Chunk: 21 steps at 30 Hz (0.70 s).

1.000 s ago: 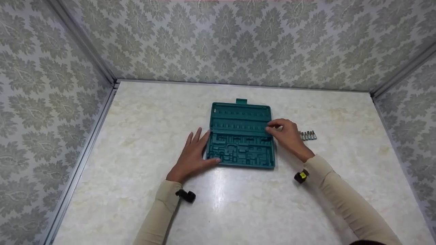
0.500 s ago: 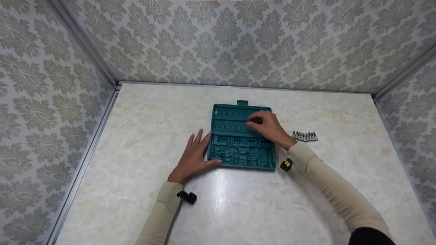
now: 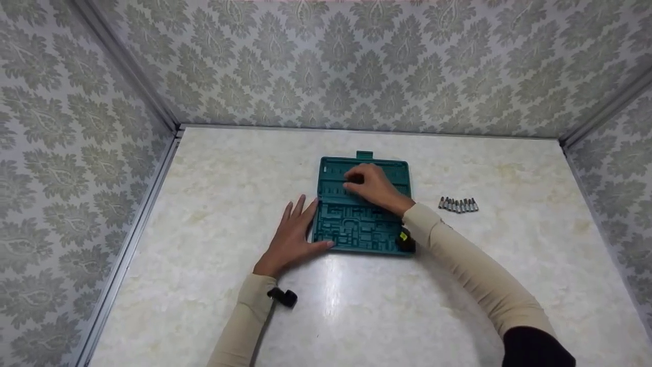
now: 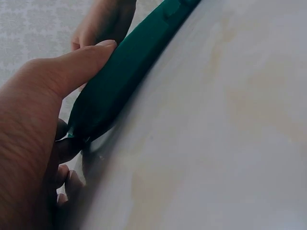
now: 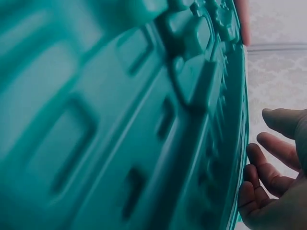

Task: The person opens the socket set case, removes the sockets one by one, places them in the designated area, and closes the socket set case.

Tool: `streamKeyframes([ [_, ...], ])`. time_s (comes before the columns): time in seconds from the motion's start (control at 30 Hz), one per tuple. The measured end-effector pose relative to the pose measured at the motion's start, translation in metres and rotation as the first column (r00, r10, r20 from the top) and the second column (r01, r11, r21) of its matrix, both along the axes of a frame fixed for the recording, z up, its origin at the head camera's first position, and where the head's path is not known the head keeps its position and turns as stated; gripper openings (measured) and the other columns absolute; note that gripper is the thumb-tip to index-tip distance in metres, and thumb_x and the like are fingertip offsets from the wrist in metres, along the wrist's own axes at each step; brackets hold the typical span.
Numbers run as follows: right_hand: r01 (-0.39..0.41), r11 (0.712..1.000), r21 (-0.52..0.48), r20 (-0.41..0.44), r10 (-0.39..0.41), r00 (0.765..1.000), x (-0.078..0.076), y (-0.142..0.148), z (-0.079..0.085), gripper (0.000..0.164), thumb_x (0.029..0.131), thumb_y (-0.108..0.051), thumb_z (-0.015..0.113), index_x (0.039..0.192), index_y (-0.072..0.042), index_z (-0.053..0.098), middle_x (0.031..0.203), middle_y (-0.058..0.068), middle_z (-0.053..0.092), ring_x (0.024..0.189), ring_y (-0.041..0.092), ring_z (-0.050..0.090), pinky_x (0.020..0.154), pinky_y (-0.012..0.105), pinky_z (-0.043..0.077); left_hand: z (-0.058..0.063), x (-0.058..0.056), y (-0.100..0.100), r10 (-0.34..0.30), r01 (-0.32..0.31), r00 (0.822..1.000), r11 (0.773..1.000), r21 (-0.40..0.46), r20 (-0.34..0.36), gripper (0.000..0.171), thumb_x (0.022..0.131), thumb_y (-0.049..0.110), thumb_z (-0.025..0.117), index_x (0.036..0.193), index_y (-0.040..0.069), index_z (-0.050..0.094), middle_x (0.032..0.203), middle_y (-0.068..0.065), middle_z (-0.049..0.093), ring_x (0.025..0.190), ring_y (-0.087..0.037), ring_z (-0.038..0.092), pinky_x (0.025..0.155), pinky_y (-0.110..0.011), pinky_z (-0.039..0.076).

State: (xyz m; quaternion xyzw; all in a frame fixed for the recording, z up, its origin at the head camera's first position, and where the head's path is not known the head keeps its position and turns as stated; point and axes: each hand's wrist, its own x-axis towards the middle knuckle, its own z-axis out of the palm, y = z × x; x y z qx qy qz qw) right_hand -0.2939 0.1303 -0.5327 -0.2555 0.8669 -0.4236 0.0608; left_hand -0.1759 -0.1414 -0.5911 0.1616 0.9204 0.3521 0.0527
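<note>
An open green plastic tool case [image 3: 362,247] lies on the table, its lid folded back and its moulded slots showing. My left hand [image 3: 293,237] rests at the case's left side with fingers spread, the thumb lying over the front rim. In the left wrist view that thumb [image 4: 86,64] touches the case edge [image 4: 120,76]. My right hand [image 3: 374,186] is over the lid half, fingers bent, thumb and forefinger close together. Whether something small is between them is hidden. One small light-coloured piece [image 3: 326,167] sits in the lid's top left slot.
Several screwdriver bits [image 3: 458,205] stand in a row on the table right of the case. The marbled table [image 3: 229,168] meets patterned walls [image 3: 336,66] at the back and sides. A small black camera [image 3: 405,240] on the right wrist hangs over the case's lower right corner.
My right hand has moved left from the case's right edge across the lid, uncovering the row of bits. My left hand keeps its place on the case.
</note>
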Motion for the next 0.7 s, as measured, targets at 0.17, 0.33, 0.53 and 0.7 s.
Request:
streamKeyframes([
  [0.17, -0.024, 1.0, 0.006, -0.002, 0.024, 1.0, -0.005, -0.017, -0.003, 0.029, 0.106, -0.018, 0.076, 0.129, 0.0, 0.079, 0.128, 0.014, 0.075, 0.12, 0.029, 0.069, 0.106, 0.049, 0.056, -0.003, 0.0, 0.0, -0.006, 0.006, 1.0, 1.0, 0.012, -0.012, 0.122, 0.087, 0.082, 0.073, 0.179, 0.022, 0.019, 0.184, -0.009, 0.012, 0.171, -0.028, 0.001, 0.138, -0.054, 0.004],
  [0.33, -0.02, 1.0, 0.0, -0.006, 0.02, 1.0, -0.012, -0.031, -0.003, 0.03, 0.106, -0.018, 0.075, 0.13, 0.001, 0.078, 0.128, 0.015, 0.074, 0.119, 0.03, 0.068, 0.106, 0.049, 0.056, -0.004, 0.002, -0.001, 0.001, -0.001, 1.0, 1.0, 0.014, -0.001, 0.122, 0.086, 0.083, 0.072, 0.179, 0.024, 0.018, 0.185, -0.009, 0.009, 0.171, -0.029, -0.001, 0.137, -0.055, 0.004],
  [0.53, -0.007, 1.0, -0.001, 0.005, 0.007, 1.0, -0.021, -0.043, -0.004, 0.033, 0.106, -0.016, 0.075, 0.133, 0.003, 0.076, 0.126, 0.019, 0.072, 0.115, 0.033, 0.065, 0.104, 0.05, 0.055, -0.002, 0.001, -0.001, -0.012, 0.012, 1.0, 1.0, 0.019, -0.006, 0.122, 0.087, 0.083, 0.071, 0.179, 0.023, 0.019, 0.185, -0.01, 0.01, 0.171, -0.028, -0.001, 0.137, -0.054, 0.003],
  [0.7, 0.037, 0.999, -0.004, 0.018, -0.037, 0.999, -0.029, -0.052, -0.006, 0.033, 0.106, -0.016, 0.075, 0.132, 0.004, 0.076, 0.126, 0.02, 0.072, 0.116, 0.033, 0.066, 0.105, 0.049, 0.054, -0.001, -0.002, -0.002, -0.022, 0.022, 1.0, 1.0, 0.006, -0.013, 0.122, 0.087, 0.084, 0.069, 0.179, 0.022, 0.018, 0.185, -0.01, 0.009, 0.171, -0.027, 0.0, 0.138, -0.052, 0.001],
])
